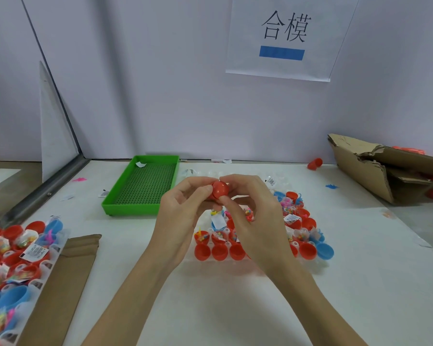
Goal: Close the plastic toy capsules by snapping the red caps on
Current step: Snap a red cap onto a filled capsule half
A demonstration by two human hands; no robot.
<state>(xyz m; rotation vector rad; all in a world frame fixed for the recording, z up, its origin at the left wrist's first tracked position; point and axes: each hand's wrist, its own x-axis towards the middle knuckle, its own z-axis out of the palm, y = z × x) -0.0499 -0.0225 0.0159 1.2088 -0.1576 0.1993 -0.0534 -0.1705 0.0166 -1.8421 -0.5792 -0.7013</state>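
Both hands, left [183, 211] and right [253, 221], grip one red capsule [220, 189]; wall sign [284, 28] reads 合模, tags perhaps barcodes.

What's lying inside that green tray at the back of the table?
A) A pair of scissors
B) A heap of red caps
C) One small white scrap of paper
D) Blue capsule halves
C: the green tray holds only a small white paper scrap near its far corner; its dotted floor is otherwise bare.
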